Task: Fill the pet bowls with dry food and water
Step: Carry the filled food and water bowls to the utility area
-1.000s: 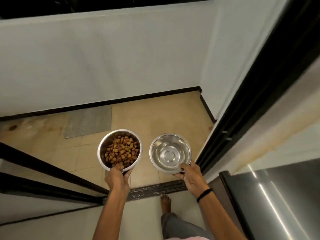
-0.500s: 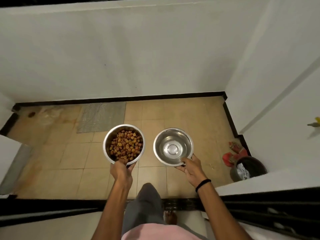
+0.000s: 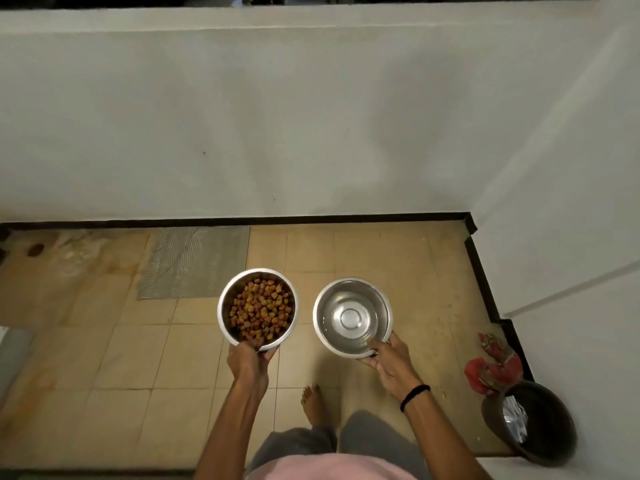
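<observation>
Doorway is passed. Food bowl (image 3: pixel 258 308) gripped by left hand (image 3: pixel 248 362), seemingly water-filled bowl (image 3: pixel 352 316) by right hand (image 3: pixel 389 365); carrying step, setting down beside mat (image 3: pixel 194 261) is called for.

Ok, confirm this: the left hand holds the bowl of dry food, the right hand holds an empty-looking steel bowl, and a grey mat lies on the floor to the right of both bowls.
Wrong on one point: the head view shows the mat left of both bowls, by the wall. The rest stands: left hand holds the food bowl, right hand the steel bowl.
</observation>
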